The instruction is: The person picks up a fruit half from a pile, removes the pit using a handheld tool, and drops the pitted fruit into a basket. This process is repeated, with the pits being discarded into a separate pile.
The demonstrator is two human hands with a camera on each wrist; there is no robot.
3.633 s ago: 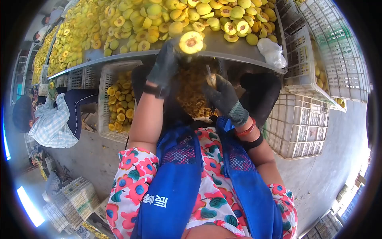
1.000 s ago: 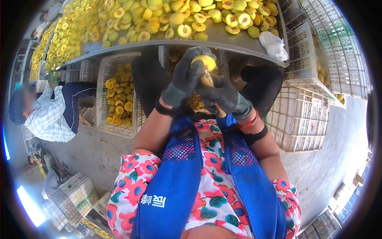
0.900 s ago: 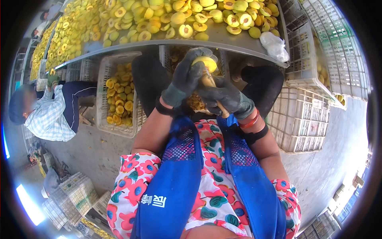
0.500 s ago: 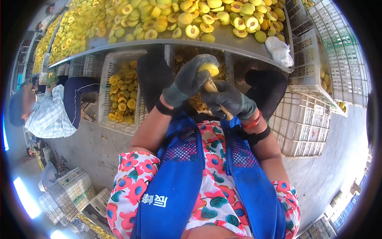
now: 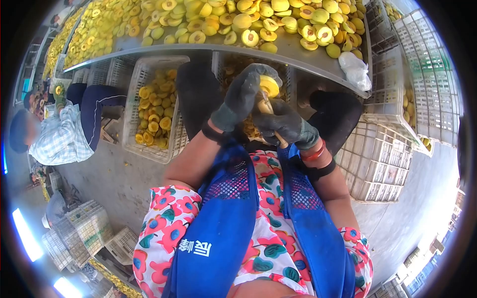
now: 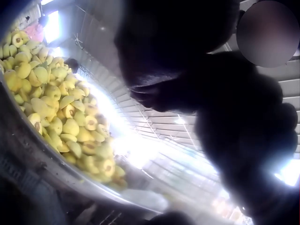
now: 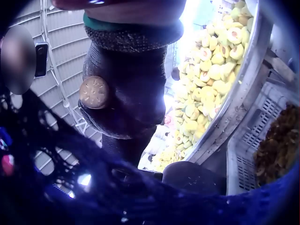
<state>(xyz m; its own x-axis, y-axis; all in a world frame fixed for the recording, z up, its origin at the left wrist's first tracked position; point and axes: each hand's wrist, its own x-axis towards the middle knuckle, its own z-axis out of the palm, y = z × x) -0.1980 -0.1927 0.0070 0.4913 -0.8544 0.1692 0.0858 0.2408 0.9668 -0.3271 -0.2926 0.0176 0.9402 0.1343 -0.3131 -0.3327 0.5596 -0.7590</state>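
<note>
In the head view the gloved left hand (image 5: 244,94) grips a yellow fruit half (image 5: 269,85), its cut face turned toward the right hand. The gloved right hand (image 5: 284,122) is curled round a tool with a wooden handle (image 5: 282,141), whose upper end meets the fruit. The tool's tip is hidden at the fruit. In the right wrist view the round handle end (image 7: 94,92) sticks out of the dark glove (image 7: 129,89). The left wrist view shows the left glove (image 6: 243,108) only as a dark shape, and its fruit cannot be made out.
A metal table (image 5: 308,55) piled with fruit halves (image 5: 198,20) lies ahead, with a white plastic bag (image 5: 355,70) at its right corner. Below stands a crate of fruit (image 5: 130,107) to the left. Stacked crates (image 5: 372,161) are at right. Another person (image 5: 62,136) sits at left.
Earlier the left hand held a fruit half over the table edge, apart from the tool. Both hands then came together below the edge. Since then the fruit has tilted, showing more of its cut face.
</note>
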